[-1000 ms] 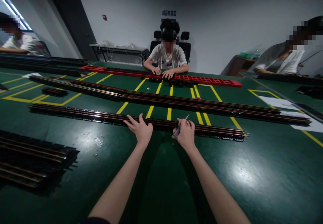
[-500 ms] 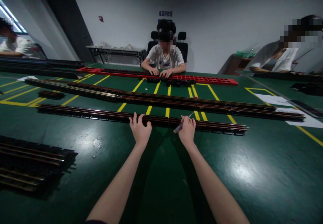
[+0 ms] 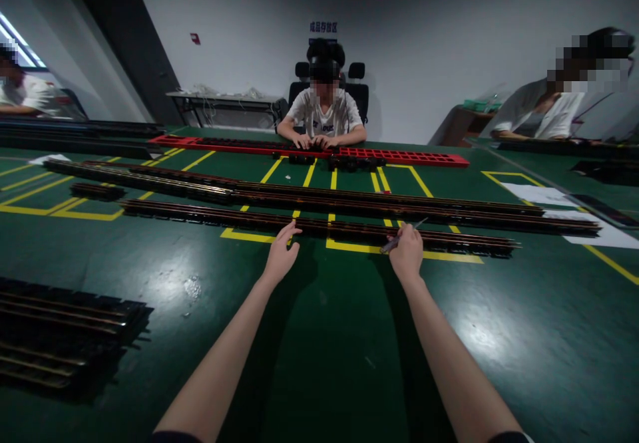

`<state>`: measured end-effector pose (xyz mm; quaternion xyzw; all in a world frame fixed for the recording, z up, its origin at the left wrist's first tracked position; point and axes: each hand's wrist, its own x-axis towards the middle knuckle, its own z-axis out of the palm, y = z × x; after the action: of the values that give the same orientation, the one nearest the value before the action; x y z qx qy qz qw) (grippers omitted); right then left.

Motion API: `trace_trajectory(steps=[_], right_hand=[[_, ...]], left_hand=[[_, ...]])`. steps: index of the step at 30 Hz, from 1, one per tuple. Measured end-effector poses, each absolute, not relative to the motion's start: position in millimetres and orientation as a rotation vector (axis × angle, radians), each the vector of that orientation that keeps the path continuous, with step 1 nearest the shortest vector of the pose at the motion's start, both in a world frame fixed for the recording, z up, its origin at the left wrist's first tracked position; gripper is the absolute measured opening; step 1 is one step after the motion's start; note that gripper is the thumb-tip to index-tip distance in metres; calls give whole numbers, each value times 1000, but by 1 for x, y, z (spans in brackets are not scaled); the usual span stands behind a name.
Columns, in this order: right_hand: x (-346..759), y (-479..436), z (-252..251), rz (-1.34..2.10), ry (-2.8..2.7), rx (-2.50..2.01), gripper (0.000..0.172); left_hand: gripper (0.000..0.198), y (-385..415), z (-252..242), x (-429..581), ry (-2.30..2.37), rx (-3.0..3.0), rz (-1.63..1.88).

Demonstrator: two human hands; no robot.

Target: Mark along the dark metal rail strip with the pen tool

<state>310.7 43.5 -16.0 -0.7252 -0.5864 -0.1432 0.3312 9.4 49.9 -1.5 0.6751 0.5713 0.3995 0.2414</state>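
A long dark strip bundle (image 3: 344,229) with thin coppery rods lies across the green table (image 3: 319,310) before me. My left hand (image 3: 283,251) is at its near edge, fingers apart and pointing forward, holding nothing. Farther right, my right hand (image 3: 408,250) is closed round a slim pointed tool (image 3: 391,243), whose thin tip sticks out beyond the fingers. That hand is against the bundle's near side. Just behind lies a longer stack of similar strips (image 3: 309,197).
More dark strips (image 3: 64,336) lie at the near left. Across the table a person (image 3: 324,114) has both hands at a red slotted tray (image 3: 409,157). Papers (image 3: 539,195) lie at the right. Other people sit at both sides.
The near bundle has shifted right and slightly away, uncovering yellow lines on its near side. My right hand moved right with the tool; my left hand's fingers are closer together and turned rightward.
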Motion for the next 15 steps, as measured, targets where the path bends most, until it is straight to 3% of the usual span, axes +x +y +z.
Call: trace_trajectory(steps=[5, 10, 12, 15], right_hand=[[323, 38, -10, -476, -1455, -2022, 41], [318, 7, 6, -531, -1596, -2154, 27], [317, -9, 12, -486, -1731, -2237, 18], [319, -28, 19, -331, -1871, -2417, 20]], left_hand=[[38, 61, -4, -13, 1361, 1868, 1001], [32, 55, 21, -36, 1330, 1646, 1080], [27, 45, 50, -45, 1306, 1601, 1195], [22, 23, 106, -59, 1218, 1550, 1454]])
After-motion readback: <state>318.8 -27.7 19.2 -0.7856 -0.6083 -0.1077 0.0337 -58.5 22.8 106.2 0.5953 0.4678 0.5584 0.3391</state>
